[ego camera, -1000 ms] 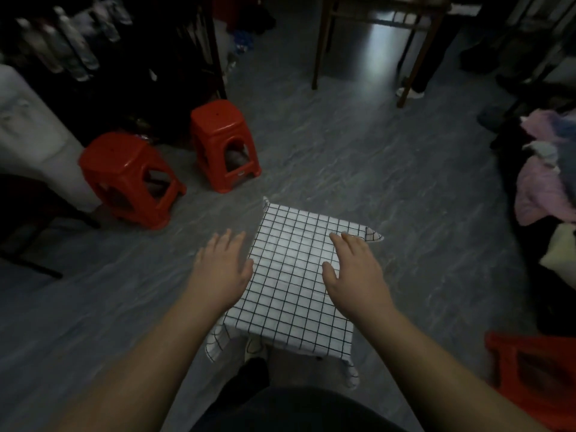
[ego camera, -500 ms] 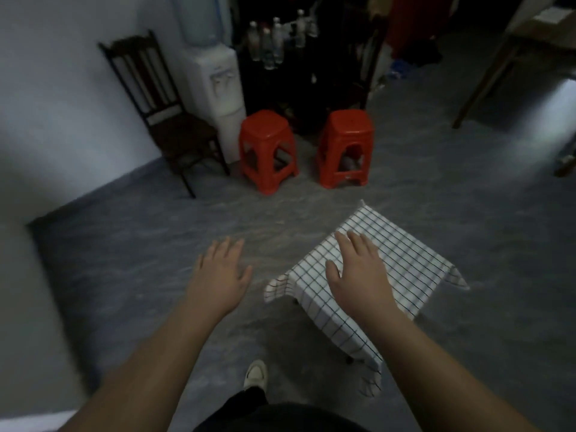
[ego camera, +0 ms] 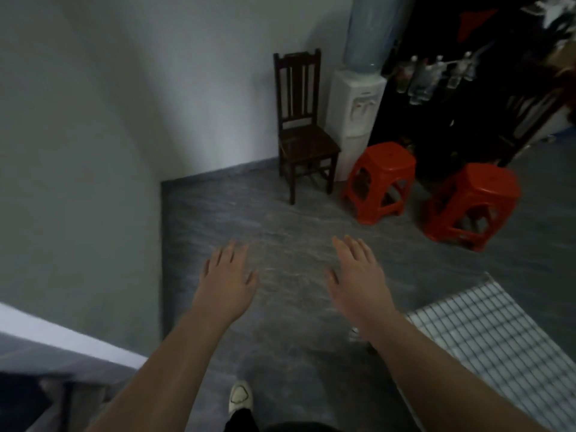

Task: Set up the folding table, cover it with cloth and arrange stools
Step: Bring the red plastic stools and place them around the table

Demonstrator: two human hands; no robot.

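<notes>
The small folding table wears a white cloth with a black grid [ego camera: 486, 335] and stands at the lower right, partly cut off by the frame edge. Two red plastic stools stand farther off on the grey floor: one [ego camera: 378, 182] beside the water dispenser, the other [ego camera: 470, 207] to its right. My left hand [ego camera: 229, 280] and my right hand [ego camera: 358, 275] hover over bare floor, palms down, fingers spread, holding nothing. The right hand is just left of the cloth and does not touch it.
A dark wooden chair [ego camera: 304, 132] stands against the white wall, next to a white water dispenser [ego camera: 355, 104]. A dark shelf with plastic bottles [ego camera: 433, 76] fills the upper right. A wall corner [ego camera: 160, 244] juts out on the left. My shoe [ego camera: 240, 397] shows below.
My view has swung left, so the table slid to the lower right. My right hand has come off the cloth; both hands now hang over the floor.
</notes>
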